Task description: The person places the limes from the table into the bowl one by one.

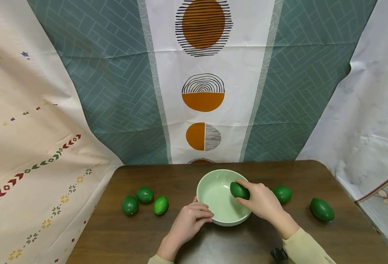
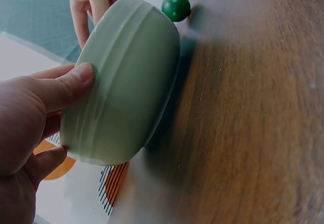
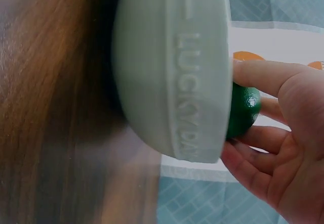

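Note:
A pale green bowl point(image 1: 217, 189) stands on the wooden table, with raised lettering point(image 3: 187, 92) on its outer wall. At its near left side my left hand point(image 1: 191, 222) grips the rim, its thumb point(image 2: 76, 82) against the outer wall. Over the bowl's right part, my right hand point(image 1: 263, 200) holds a glossy dark green avocado point(image 1: 239, 190) between thumb and fingers. In the right wrist view the bowl's wall hides part of that avocado point(image 3: 245, 110). Whether it touches the bowl's inside, I cannot tell.
Left of the bowl lie two dark green avocados point(image 1: 130, 205) and a brighter green lime point(image 1: 161, 205). On the right lie an avocado point(image 1: 282, 194) beyond my right hand and another point(image 1: 322, 209) nearer the table's right edge. Patterned cloth point(image 1: 124, 73) hangs behind the table point(image 1: 127, 242).

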`<state>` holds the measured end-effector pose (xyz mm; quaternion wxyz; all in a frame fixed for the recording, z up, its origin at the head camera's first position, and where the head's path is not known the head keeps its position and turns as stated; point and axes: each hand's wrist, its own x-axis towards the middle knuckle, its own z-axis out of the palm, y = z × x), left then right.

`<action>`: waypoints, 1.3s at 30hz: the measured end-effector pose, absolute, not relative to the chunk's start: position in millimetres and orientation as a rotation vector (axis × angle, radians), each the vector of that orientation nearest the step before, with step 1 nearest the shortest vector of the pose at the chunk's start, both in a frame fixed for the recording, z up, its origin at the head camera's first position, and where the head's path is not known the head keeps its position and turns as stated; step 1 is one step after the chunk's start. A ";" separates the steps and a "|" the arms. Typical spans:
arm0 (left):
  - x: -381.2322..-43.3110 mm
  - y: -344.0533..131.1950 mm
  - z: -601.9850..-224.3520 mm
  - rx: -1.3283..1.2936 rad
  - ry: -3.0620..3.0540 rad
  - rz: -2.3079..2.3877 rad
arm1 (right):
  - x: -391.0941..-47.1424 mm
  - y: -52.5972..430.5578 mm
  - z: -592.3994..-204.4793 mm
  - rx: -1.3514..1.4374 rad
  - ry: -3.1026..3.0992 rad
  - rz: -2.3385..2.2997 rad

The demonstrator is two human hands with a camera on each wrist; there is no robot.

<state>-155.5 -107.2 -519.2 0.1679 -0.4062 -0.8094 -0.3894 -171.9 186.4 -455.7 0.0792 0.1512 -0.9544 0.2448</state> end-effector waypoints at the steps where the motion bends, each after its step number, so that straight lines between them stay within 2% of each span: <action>1: -155.4 -107.2 -519.3 -1.156 -2.307 -1.110 | -173.7 184.9 -457.2 0.452 -2.867 0.724; 17: -151.2 -107.7 -521.3 -1.161 -2.339 -1.129 | -192.7 162.2 -474.6 0.539 -2.933 0.484; 39: -154.0 -107.4 -518.0 -1.144 -2.335 -1.124 | -214.4 146.4 -477.9 0.670 -2.935 0.309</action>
